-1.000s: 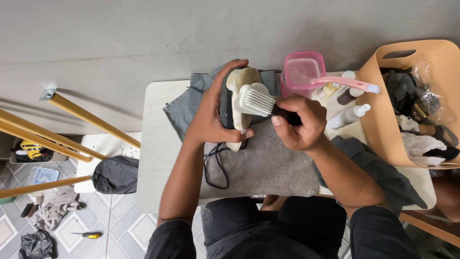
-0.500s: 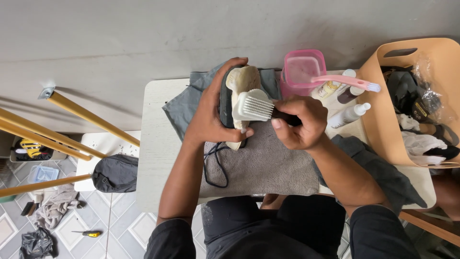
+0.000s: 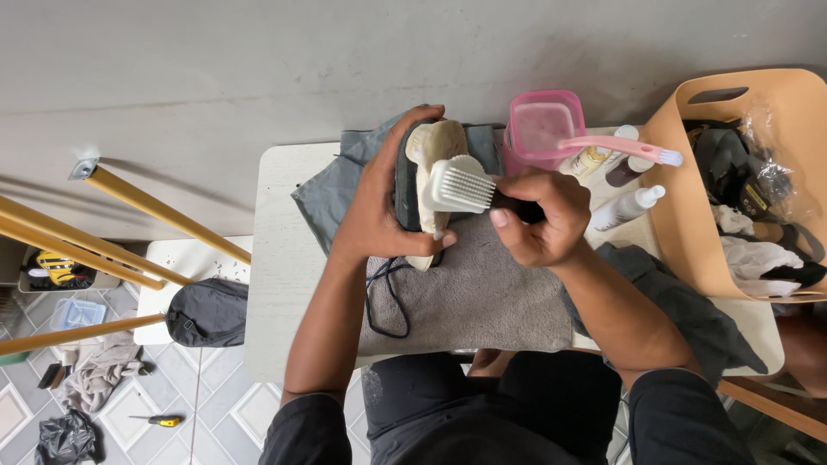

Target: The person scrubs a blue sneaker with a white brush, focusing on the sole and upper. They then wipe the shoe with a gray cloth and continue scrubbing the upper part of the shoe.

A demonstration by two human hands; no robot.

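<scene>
- The left hand (image 3: 379,207) grips a dark shoe (image 3: 412,185) turned on its side, cream sole facing right. The fingers (image 3: 412,120) curl over the shoe's far end and the thumb presses near the sole's lower end, so the hand is clamped on the shoe, not merely resting on it.
- The shoe lies on a grey towel (image 3: 482,297) near the back edge of the small white table (image 3: 276,258), about midway along it. Its dark lace (image 3: 383,297) trails over the towel toward the front edge.
- The right hand (image 3: 538,215) is closed around the dark handle of a white brush (image 3: 457,185). The bristled head rests against the sole, just beside the left thumb.
- As I judge it, a hard stroke could skid off the sole and rake the left thumb, because the bristles sit so close to it.
- The loose lace could catch in the brush or hand and jerk the shoe out of line.
- A pink tub (image 3: 544,129) with a pink toothbrush (image 3: 624,148) lying across its rim, and a few bottles (image 3: 624,207), crowd the back right corner just beyond the right hand. A wide elbow swing could knock them over.
- An orange basket (image 3: 680,207) stands at the right edge, well away from the brushing.
</scene>
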